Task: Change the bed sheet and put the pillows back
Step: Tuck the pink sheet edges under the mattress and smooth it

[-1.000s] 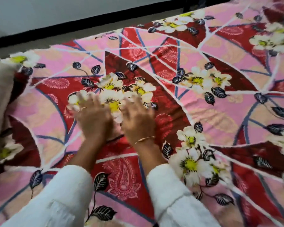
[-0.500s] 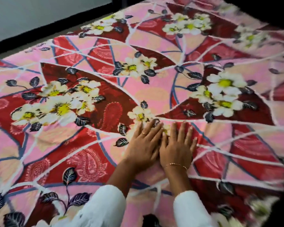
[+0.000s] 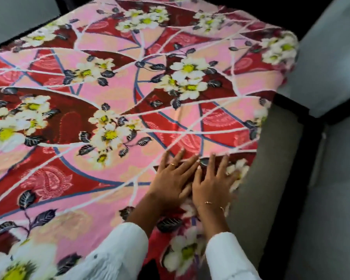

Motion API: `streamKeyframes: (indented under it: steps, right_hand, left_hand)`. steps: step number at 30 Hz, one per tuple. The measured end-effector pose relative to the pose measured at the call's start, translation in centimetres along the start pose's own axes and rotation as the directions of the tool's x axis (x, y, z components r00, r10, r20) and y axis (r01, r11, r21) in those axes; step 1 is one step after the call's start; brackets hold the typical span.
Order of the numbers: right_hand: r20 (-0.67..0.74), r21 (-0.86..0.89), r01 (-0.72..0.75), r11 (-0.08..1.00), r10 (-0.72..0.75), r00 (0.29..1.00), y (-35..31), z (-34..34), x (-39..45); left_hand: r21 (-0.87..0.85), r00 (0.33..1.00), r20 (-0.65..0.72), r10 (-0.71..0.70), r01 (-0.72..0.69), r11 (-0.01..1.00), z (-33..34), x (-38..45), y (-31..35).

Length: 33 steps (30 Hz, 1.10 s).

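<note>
Pale grey wall (image 3: 329, 63), black baseboard (image 3: 289, 102), grey floor (image 3: 331, 199)

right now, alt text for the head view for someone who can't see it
Both hands, left hand and right hand, press flat, fingers spread, on a pink and red floral bed sheet near the bed's right edge, white sleeves showing.
</note>
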State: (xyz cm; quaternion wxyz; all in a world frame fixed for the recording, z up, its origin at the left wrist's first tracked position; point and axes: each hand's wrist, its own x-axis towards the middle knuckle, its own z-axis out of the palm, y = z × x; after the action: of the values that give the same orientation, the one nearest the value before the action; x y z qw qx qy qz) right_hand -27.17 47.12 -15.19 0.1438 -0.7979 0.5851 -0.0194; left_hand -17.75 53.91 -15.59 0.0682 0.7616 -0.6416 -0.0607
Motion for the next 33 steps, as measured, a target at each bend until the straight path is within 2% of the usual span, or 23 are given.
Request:
streamKeyframes:
  steps: [1, 3, 6, 8, 9, 10, 12, 13, 14, 16, 18, 20, 22, 25, 27, 28, 30, 31, 32, 33]
  right_hand:
    - [0.048, 0.058, -0.075, 0.995, 0.072, 0.996, 1.5, -0.3, -0.3]
    - [0.135, 0.047, -0.168, 0.985, 0.161, 0.978, 4.6, -0.8, -0.8]
    - [0.159, -0.037, -0.166, 0.985, 0.17, 0.973, 6.4, -2.4, -0.6]
    - [0.127, -0.038, -0.112, 0.993, 0.116, 0.985, 6.2, -3.5, -0.2]
    - [0.098, -0.018, -0.064, 0.998, 0.066, 0.993, 5.8, -3.6, 0.0]
    - [0.052, 0.004, 0.002, 1.0, -0.002, 0.999, 5.0, -3.7, 0.4]
    - [-0.038, 0.014, 0.162, 0.987, -0.161, 0.986, 2.4, -3.5, 1.6]
    - [-0.056, 0.012, 0.245, 0.969, -0.244, 0.968, 0.8, -3.3, 2.4]
    - [-0.016, 0.0, 0.331, 0.944, -0.331, 0.944, -0.8, -3.1, 3.1]
    - [0.084, -0.038, 0.458, 0.888, -0.453, 0.887, -3.1, -2.1, 4.8]
    - [0.102, -0.068, 0.482, 0.874, -0.474, 0.874, -3.5, -1.4, 6.4]
    - [0.088, -0.087, 0.416, 0.905, -0.409, 0.908, -2.7, -1.0, 7.3]
    - [0.058, -0.055, 0.277, 0.959, -0.273, 0.96, -1.0, -1.1, 7.6]
    - [-0.001, 0.143, 0.025, 0.989, -0.025, 1.0, 2.2, -0.7, 6.7]
    - [0.104, 0.35, -0.181, 0.919, 0.154, 0.983, 4.0, -0.8, 6.2]
    - [0.188, 0.381, -0.285, 0.88, 0.229, 0.955, 4.7, -0.8, 6.1]
    - [0.241, 0.237, -0.352, 0.906, 0.296, 0.924, 5.4, -1.6, 6.0]
    - [0.209, 0.155, -0.319, 0.935, 0.285, 0.936, 5.4, -2.4, 6.0]
    - [0.161, 0.097, -0.264, 0.96, 0.247, 0.956, 5.0, -3.1, 6.1]
    - [0.103, 0.058, -0.213, 0.975, 0.206, 0.973, 4.6, -3.7, 6.2]
  left_hand:
    - [0.021, 0.999, 0.022, 0.031, -0.031, 0.999, -0.1, 0.4, 1.4]
    - [0.039, 0.995, 0.038, 0.088, -0.09, 0.995, 0.1, 0.9, 4.2]
    - [-0.002, 0.968, 0.043, 0.246, -0.246, 0.969, 0.4, 1.5, 6.4]
    - [-0.181, 0.95, -0.017, 0.312, -0.31, 0.934, 0.0, 2.0, 6.8]
    - [-0.262, 0.963, -0.084, 0.256, -0.269, 0.927, -0.7, 2.2, 6.6]
    - [-0.307, 0.977, -0.161, 0.138, -0.183, 0.934, -1.3, 2.4, 6.1]
    - [-0.295, 0.94, -0.317, -0.127, 0.03, 0.955, -2.3, 3.3, 4.0]
    - [-0.294, 0.91, -0.333, -0.248, 0.15, 0.944, -2.9, 3.9, 2.6]
    - [-0.277, 0.878, -0.314, -0.362, 0.28, 0.919, -3.4, 4.6, 1.1]
    - [-0.191, 0.839, -0.132, -0.528, 0.502, 0.844, -3.5, 6.2, -2.4]
    - [-0.086, 0.836, 0.007, -0.549, 0.547, 0.833, -2.9, 7.9, -5.0]
    - [-0.01, 0.89, 0.107, -0.443, 0.446, 0.895, -2.0, 9.5, -5.4]
    - [0.014, 0.946, 0.143, -0.29, 0.291, 0.956, -1.2, 11.4, -3.8]
    - [0.017, 0.993, 0.119, -0.026, 0.024, 1.0, -0.7, 13.9, 0.0]
    - [0.035, 0.979, 0.149, 0.139, -0.146, 0.989, -0.7, 15.1, 2.8]
    - [0.05, 0.955, 0.186, 0.231, -0.244, 0.969, -0.6, 15.5, 4.0]
    - [0.002, 0.896, 0.206, 0.394, -0.403, 0.915, -0.7, 15.8, 6.2]
    - [-0.086, 0.884, 0.141, 0.445, -0.437, 0.895, -1.0, 15.4, 7.0]
    - [-0.178, 0.899, 0.015, 0.439, -0.429, 0.885, -1.4, 14.8, 7.3]
    - [-0.248, 0.919, -0.124, 0.374, -0.394, 0.885, -2.0, 14.3, 7.1]
